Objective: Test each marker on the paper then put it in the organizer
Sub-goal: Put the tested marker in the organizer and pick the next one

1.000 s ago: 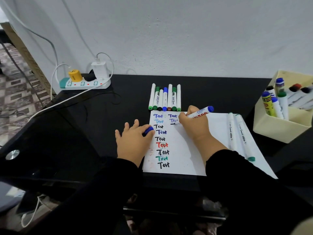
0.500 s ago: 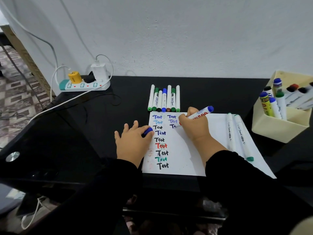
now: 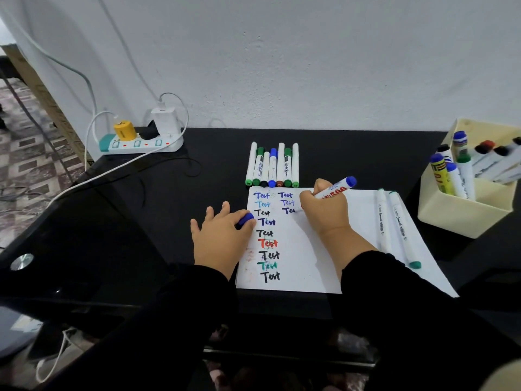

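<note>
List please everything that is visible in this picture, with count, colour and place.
paper: one, white, table centre, "Test" written in several colours
marker row: seven, white barrels, behind the paper
loose markers: two, white, on the paper's right part
organizer: one, cream, table right, holding several markers
table: one, black
power strip: one, white and teal, back left, chargers plugged in
blue cap: one, in the left hand
blue marker: one, in the right hand
hands: left hand at the paper's left edge; right hand writing

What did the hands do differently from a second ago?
The right hand wrote more of the third word in the second column with the blue marker. The left hand kept the blue cap on the paper; nothing else moved.
</note>
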### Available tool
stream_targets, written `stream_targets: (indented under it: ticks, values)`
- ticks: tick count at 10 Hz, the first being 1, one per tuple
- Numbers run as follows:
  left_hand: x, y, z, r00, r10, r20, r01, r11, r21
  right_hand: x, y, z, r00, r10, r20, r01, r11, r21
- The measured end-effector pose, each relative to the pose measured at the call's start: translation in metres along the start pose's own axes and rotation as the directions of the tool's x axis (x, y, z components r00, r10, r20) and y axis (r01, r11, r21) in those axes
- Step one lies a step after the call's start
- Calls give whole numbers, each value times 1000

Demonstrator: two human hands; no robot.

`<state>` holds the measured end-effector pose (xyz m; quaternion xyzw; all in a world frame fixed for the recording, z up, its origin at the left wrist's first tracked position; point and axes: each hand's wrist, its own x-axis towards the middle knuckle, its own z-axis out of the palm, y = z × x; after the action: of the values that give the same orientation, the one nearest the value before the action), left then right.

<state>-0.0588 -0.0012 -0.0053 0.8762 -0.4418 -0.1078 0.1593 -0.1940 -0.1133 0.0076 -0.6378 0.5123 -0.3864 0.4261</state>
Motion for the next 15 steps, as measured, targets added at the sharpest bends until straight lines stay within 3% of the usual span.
stream_targets:
  ticks: [4, 6, 8, 9, 12, 13, 14, 15]
  values:
    - [2, 0, 2, 1000, -10, 6, 10, 1000, 15, 2, 3, 1, 998, 6, -67, -6, 1000, 3]
    - [2, -1, 2, 1000, -9, -1, 9, 1000, 11, 1, 1, 0, 999, 12, -35, -12, 1000, 0]
    - [1, 0, 2, 1000, -11, 6, 11, 1000, 15, 1, 1, -1, 993, 68, -92, -60, 994, 89]
    - [0, 0, 1, 1000, -4, 5, 4, 1000, -5, 3, -2, -4, 990, 126, -70, -117, 986, 120]
    - [-2, 0, -2, 999, -14, 38, 15, 999, -42, 9, -21, -27, 941, 271, 202, -292, 953, 82]
    - [-2, 0, -6, 1000, -25, 3, 25, 987, -159, 0, -26, -33, 945, 260, 197, -286, 951, 116]
    - [-9, 2, -11, 983, 5, -184, -57, 960, -274, -6, -33, -43, 946, 275, 174, -307, 932, 195]
    - [-20, 11, -21, 955, 73, -288, -189, 897, -400, -14, -41, -54, 931, 278, 238, -339, 901, 272]
